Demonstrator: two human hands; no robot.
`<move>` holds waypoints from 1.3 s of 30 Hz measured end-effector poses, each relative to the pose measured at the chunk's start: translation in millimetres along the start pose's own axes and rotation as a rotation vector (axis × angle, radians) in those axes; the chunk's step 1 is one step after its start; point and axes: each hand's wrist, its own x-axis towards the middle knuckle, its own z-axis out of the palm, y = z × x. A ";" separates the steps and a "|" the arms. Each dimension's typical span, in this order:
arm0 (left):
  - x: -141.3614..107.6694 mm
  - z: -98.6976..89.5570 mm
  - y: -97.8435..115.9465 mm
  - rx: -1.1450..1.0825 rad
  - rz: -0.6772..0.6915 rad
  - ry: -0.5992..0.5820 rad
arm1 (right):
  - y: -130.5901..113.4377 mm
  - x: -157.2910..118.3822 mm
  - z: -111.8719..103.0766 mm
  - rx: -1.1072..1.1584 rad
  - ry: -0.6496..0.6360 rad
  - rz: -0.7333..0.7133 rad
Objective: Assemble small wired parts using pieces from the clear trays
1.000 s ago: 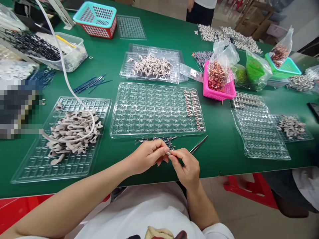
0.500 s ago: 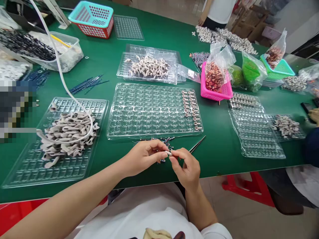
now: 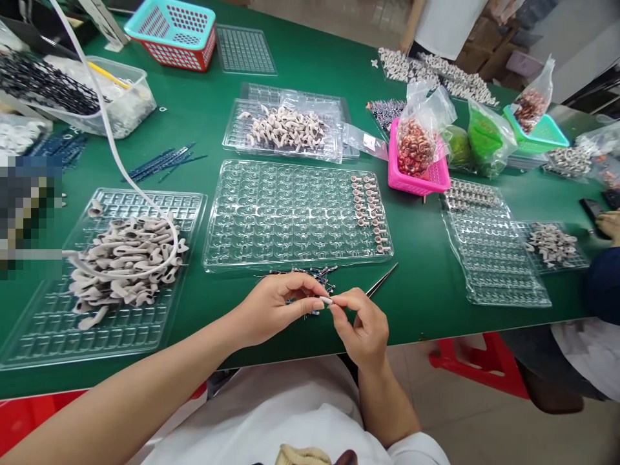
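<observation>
A small whitish piece (image 3: 326, 300) is pinched between my two hands near the table's front edge. My left hand (image 3: 278, 303) grips its left end with thumb and forefinger. On its right end are the closed fingertips of my right hand (image 3: 361, 323). Behind my hands lies a loose pile of thin dark wire-like parts (image 3: 322, 276), partly hidden by my left hand. Dark tweezers (image 3: 382, 279) rest just beyond my right hand. Farther back, a clear moulded tray (image 3: 285, 216) holds small whitish parts (image 3: 372, 210) in its right-hand columns.
At left, a clear tray (image 3: 111, 339) bears a heap of grey-white pieces (image 3: 130, 258), with a white cable (image 3: 109, 135) curving over it. Behind stand a pink basket (image 3: 419, 184) and a blue-and-red basket (image 3: 174, 48). Other people are at the right edge and far side.
The view has shifted slightly, so the table items appear a little farther left. Both hands keep hold of the small piece, almost unmoved.
</observation>
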 end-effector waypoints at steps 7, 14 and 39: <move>-0.5 -0.4 0.5 0.078 0.050 0.026 | 0.2 -0.1 -0.2 -0.014 0.002 -0.022; -0.2 -0.3 0.5 0.105 0.092 0.032 | 0.1 1.4 -0.4 -0.017 -0.001 -0.054; -82.2 -92.2 18.5 0.710 0.083 0.711 | -1.9 -7.3 -4.9 -0.341 0.093 0.269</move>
